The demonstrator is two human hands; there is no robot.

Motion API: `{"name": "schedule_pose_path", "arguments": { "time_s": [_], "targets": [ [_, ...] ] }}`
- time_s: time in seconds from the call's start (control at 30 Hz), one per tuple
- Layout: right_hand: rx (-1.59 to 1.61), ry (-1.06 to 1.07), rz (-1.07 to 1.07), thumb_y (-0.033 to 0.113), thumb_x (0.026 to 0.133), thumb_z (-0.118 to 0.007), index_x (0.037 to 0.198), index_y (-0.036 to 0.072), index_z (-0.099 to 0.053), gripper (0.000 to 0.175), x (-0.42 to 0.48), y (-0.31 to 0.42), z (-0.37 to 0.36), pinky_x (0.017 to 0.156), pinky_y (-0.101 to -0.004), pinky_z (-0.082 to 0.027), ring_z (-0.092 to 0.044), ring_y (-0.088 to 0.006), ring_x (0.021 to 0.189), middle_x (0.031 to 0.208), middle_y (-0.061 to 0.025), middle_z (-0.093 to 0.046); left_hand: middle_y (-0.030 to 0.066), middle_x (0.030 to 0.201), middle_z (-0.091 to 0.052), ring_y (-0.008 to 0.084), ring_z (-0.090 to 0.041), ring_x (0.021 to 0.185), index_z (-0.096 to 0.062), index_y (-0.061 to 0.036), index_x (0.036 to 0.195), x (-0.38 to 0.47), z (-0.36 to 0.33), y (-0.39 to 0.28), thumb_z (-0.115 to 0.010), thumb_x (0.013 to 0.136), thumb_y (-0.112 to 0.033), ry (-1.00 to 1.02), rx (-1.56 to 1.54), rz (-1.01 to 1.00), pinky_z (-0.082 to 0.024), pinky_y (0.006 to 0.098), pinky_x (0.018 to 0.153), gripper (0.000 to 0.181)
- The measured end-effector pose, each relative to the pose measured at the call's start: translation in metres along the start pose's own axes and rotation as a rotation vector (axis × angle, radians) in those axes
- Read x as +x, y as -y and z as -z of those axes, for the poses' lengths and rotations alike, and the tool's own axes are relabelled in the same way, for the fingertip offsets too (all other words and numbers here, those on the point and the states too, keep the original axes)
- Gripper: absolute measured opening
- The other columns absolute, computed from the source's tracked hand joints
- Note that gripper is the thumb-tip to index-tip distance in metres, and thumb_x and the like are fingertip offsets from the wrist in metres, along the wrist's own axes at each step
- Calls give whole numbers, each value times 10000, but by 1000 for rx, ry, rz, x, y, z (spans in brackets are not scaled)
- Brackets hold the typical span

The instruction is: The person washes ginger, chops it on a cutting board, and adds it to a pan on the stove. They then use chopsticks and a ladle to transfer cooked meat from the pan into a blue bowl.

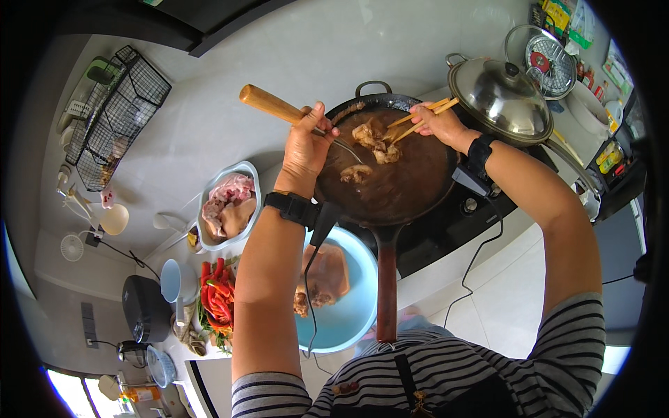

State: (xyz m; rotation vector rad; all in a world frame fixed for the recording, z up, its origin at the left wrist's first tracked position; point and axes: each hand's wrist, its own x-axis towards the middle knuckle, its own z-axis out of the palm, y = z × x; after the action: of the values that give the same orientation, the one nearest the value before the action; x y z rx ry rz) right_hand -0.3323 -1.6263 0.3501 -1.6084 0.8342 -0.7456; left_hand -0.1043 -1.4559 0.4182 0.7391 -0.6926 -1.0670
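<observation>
A wok [387,222] of brown broth sits on the black hob. My left hand [308,141] holds a wooden-handled utensil [272,104] by its metal shaft; its head is hidden in the broth. From the right, my right hand [439,123] grips wooden chopsticks [426,120], whose tips touch pieces of meat [387,152] in the wok. Another piece of meat [356,173] lies near the utensil's shaft. Below the wok, a light blue basin [339,329], partly hidden by my left arm, holds a slab of meat [329,271] and browned pieces.
A lidded pan [502,99] stands on the hob at right. To the left are a pale blue tub [203,209] of raw meat, red chillies [217,298], a blue dipper [177,279] and a black appliance [146,308]. The wok's handle [387,292] points towards my body. Cables hang from both wrists.
</observation>
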Motion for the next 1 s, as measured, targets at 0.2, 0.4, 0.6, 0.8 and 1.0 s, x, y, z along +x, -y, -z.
{"name": "schedule_pose_path", "arguments": {
  "time_s": [0.2,0.4,0.6,0.8,1.0],
  "targets": [
    [41,-28,-8,278,931,-476,1011,57,-605,268,-3,-3,5,648,-256,-522,-605,-142,725,865,-81,-614,-6,663,-430,130,-449,683,-455,-127,702,2,-9,8,-696,797,-200,33,10,2,-414,330,649,269],
    [47,-50,0,270,934,-466,1005,58,-605,263,-8,2,11,687,-255,-516,-609,-145,754,891,-86,-615,-11,687,-429,117,-451,696,-453,-130,697,-9,-29,1,-680,811,-195,24,26,3,-458,356,706,262],
    [58,-50,54,277,959,-450,1067,34,-562,289,-23,6,18,751,-275,-517,-625,-173,836,967,-121,-614,-6,708,-428,111,-451,707,-441,-120,684,-22,-48,-13,-669,820,-185,78,97,-31,-497,384,753,273],
    [129,-114,69,264,959,-449,1075,15,-549,292,-37,5,20,768,-279,-520,-622,-182,857,975,-132,-610,-3,711,-425,113,-458,723,-442,-102,659,-30,-64,-22,-670,824,-189,186,190,-37,-501,368,737,294],
    [189,-163,82,283,937,-491,1051,20,-578,300,-47,1,24,688,-252,-512,-620,-156,751,913,-118,-623,10,716,-442,131,-478,734,-483,-71,690,-35,-76,-16,-673,828,-194,214,212,22,-514,344,717,266]
  ]
}}
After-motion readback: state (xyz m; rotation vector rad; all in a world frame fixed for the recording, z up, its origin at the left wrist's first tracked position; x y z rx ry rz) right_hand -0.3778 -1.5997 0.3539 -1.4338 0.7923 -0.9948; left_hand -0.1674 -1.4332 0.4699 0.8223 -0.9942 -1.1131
